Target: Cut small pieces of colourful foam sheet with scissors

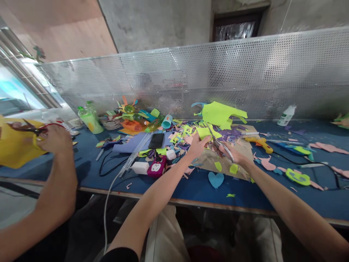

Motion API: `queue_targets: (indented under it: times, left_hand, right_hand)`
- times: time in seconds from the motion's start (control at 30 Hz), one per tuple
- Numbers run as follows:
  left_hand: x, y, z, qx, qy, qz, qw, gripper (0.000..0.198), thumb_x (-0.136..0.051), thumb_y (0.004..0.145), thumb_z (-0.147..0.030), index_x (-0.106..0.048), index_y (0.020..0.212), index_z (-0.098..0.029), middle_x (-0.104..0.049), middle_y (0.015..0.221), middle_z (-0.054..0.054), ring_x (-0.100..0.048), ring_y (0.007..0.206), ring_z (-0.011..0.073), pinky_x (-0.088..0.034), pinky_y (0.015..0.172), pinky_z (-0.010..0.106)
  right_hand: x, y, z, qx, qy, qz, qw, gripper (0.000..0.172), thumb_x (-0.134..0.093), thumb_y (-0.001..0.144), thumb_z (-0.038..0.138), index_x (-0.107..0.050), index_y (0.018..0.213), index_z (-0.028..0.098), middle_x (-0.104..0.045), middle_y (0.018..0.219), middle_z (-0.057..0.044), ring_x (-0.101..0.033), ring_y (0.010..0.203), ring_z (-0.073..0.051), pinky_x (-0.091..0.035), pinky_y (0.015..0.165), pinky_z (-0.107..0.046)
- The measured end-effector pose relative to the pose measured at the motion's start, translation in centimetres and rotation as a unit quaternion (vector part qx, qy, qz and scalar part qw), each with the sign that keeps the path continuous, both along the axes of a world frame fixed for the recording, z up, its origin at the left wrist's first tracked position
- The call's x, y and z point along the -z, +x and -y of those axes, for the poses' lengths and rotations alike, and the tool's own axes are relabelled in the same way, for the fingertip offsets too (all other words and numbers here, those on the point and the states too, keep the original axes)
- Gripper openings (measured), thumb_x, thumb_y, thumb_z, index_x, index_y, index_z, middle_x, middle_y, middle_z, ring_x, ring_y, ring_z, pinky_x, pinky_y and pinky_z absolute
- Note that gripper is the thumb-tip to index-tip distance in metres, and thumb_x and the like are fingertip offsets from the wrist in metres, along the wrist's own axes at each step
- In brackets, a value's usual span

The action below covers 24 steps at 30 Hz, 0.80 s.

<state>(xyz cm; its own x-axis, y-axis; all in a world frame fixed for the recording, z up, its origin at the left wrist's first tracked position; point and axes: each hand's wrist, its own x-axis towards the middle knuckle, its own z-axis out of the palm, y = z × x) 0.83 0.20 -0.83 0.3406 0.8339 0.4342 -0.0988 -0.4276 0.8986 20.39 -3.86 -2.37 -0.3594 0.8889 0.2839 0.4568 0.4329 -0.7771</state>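
Observation:
My left hand pinches a small piece of lime-green felt above the middle of the table. In my right hand is a pair of scissors, fingers in the handles, its blades up against the felt piece. Behind them a large lime-green felt sheet with a cut-out edge leans near the mesh screen. Below my hands lie a blue felt heart and small green scraps by a brown paper sheet. Whether the blades are closed on the felt is hard to make out.
At left, a co-worker's hand holds scissors beside yellow felt. A pink power socket and black phone lie left of my hands. A yellow glue gun and white bottle are at right. A perforated metal screen borders the table.

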Motion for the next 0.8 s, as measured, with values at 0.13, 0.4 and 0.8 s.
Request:
queue_targets:
  times: [0.13,0.4,0.8]
  left_hand:
    - [0.0,0.0,-0.1,-0.001,-0.001,-0.004,1.0,0.038,-0.064,0.089,-0.046,-0.05,0.068,-0.018,-0.045,0.056,-0.004,-0.042,0.051,0.0089,-0.035,0.053,0.025]
    - [-0.5,-0.3,0.2,-0.018,0.065,-0.089,0.994,0.035,-0.059,0.091,-0.039,-0.047,0.065,-0.018,-0.044,0.056,-0.003,-0.039,0.053,0.0095,-0.032,0.055,0.026]
    - [-0.4,-0.2,0.0,-0.012,0.043,-0.067,0.997,0.036,-0.06,0.092,-0.045,-0.049,0.07,-0.018,-0.048,0.058,-0.003,-0.046,0.05,0.0093,-0.038,0.053,0.024]
  right_hand:
    - [-0.5,-0.4,0.3,0.014,-0.008,-0.005,1.0,0.055,-0.042,0.078,0.079,-0.046,0.061,0.026,-0.053,0.053,-0.004,-0.05,0.047,-0.021,-0.045,0.05,-0.039]
    - [-0.1,-0.3,-0.1,0.004,-0.007,-0.021,1.0,0.052,-0.047,0.077,0.077,-0.051,0.065,0.027,-0.057,0.059,-0.004,-0.052,0.054,-0.022,-0.045,0.054,-0.037]
    - [-1.1,-1.0,0.8,0.102,0.011,-0.057,0.993,0.062,-0.049,0.07,0.084,-0.047,0.051,0.025,-0.049,0.04,-0.003,-0.047,0.036,-0.018,-0.037,0.041,-0.034]
